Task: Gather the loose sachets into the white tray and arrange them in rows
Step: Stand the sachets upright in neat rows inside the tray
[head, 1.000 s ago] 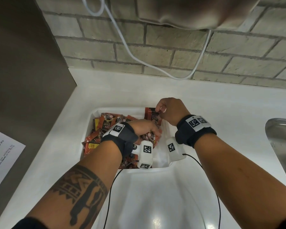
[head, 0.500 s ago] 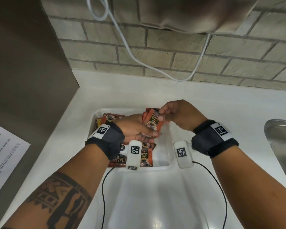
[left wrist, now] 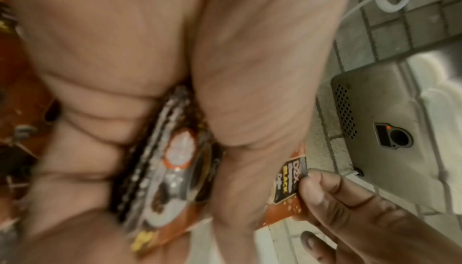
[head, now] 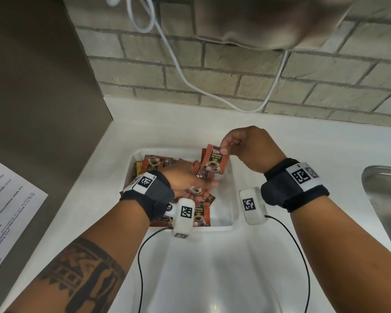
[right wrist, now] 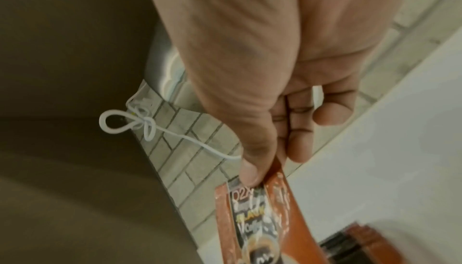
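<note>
Two hands work over the white tray [head: 234,177]: right hand [head: 246,147] pinches one upright sachet [head: 213,163] by its top; left hand [head: 190,179] grips a stack [left wrist: 172,171].

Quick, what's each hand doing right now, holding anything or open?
Left hand: grips a stack of sachets over the white tray.
Right hand: pinches the top edge of one coffee sachet, held upright.
</note>
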Motion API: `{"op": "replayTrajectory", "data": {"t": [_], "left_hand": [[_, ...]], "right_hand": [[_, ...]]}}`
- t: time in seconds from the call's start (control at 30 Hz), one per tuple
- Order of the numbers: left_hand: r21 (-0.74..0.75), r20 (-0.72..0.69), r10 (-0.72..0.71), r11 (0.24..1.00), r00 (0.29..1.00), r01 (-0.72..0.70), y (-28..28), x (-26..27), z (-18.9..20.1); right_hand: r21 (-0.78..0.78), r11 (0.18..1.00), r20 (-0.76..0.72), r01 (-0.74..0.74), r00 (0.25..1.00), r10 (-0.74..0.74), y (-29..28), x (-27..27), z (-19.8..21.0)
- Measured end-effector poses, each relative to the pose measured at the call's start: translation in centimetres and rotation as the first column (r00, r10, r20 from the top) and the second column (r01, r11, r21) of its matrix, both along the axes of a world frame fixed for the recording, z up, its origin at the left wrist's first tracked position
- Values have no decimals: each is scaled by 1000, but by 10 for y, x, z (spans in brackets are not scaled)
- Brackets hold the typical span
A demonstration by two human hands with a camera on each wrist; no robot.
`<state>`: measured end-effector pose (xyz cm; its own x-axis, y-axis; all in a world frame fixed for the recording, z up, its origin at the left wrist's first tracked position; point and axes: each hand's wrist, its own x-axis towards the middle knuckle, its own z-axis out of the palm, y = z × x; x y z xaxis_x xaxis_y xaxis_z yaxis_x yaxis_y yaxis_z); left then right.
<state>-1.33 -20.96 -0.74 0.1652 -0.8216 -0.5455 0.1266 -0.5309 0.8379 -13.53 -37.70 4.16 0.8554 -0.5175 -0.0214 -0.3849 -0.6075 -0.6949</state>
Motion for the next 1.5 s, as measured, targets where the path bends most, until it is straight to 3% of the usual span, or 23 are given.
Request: {"op": "replayTrajectory", "data": {"t": [0.07, 0.2, 0.43, 0.67, 1.23, 1.4, 1.5], "left_hand": [[104, 15, -43, 994, 999, 41, 3, 1, 1], [222, 0, -80, 972, 997, 78, -2, -3, 0], [215, -85, 30, 976, 996, -11, -25, -17, -4], [214, -98, 1, 977, 995, 20, -38, -16, -10], [237, -103, -25, 970, 994, 49, -43, -10, -18], [200, -89, -28, 979, 996, 45, -38, -9, -14], [205, -99, -13, 978, 995, 33, -35, -7, -13]], "right_hand": [[-108, 994, -39, 3, 999, -7, -5, 1, 1], [-172, 985, -145, 1, 989, -26, -10, 4, -15], [-219, 976, -251, 1, 966, -57, -7, 18, -37], [-194, 981, -310, 20, 947, -81, -8, 26, -44], [-181, 983, -273, 21, 960, -71, -14, 27, -52], [-202, 977, -144, 75, 984, -105, -14, 20, -47], [-207, 977, -168, 45, 983, -81, -13, 15, -46]]}}
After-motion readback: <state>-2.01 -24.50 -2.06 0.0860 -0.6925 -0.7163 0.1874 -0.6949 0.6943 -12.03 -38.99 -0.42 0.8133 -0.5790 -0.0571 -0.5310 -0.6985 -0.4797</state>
